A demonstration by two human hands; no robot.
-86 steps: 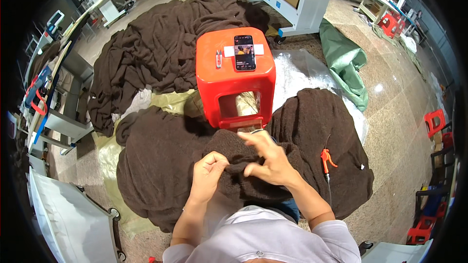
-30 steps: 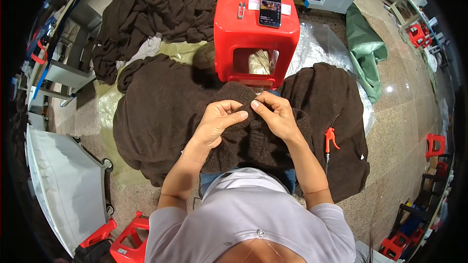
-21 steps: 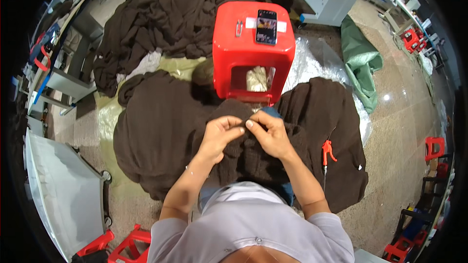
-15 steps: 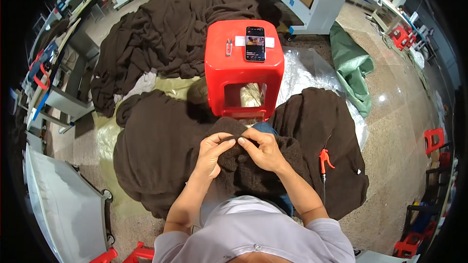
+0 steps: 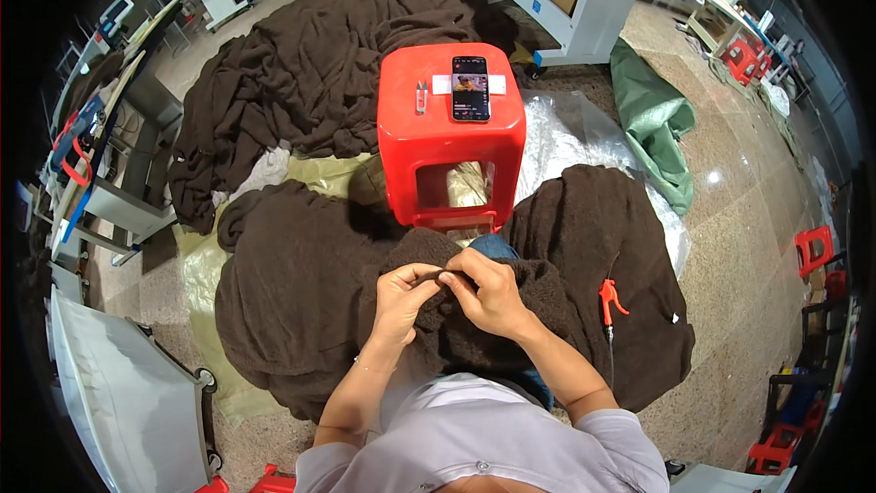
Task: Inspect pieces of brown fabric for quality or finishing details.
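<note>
While both hands are pinched on the brown cloth (image 5: 470,338) just above the lap, their fingertips meet close together at its edge, the left hand (image 5: 399,299) with thumb and forefinger on one side and the right hand (image 5: 486,294) with thumb and bent fingers right beside it. What lies between the fingertips is too small and dark to make out. The held piece is gathered over the lap, with a larger brown heap (image 5: 292,288) to the left and another heap (image 5: 598,219) to the right.

For fine work on such dark, fuzzy cloth, a short grip seems best: the left hand would do well to hold the edge steady and lightly taut, leaving the right fingertips free to feel along it. Pulling hard could stretch the pile or distort the edge, so small, even pressure looks wiser. Slack cloth should rest on the lap so that its weight does not drag. The small snips (image 5: 421,98) lie on the red stool (image 5: 452,141) ahead, beside a phone (image 5: 471,96), well apart from both hands.
</note>
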